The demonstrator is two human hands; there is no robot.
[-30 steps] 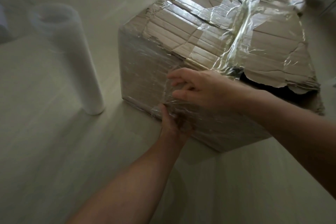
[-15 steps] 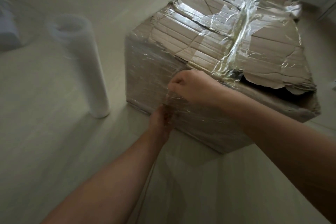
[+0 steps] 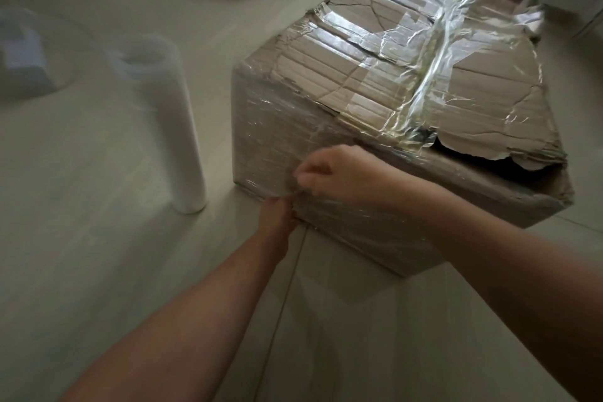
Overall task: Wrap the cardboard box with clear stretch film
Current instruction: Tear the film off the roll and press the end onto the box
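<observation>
Dim, soft-focus, glare on film (image 3: 430,75)

One camera, worn on the person's head, looks forward and steeply down at the floor (image 3: 81,238). It is close in: both forearms enter from the bottom edge, left hand (image 3: 277,215) and right hand (image 3: 336,173) meeting on stretch film (image 3: 270,127) at the near side of the cardboard box (image 3: 473,101), right of centre. The wide lens takes in a film roll (image 3: 163,114) at left
</observation>
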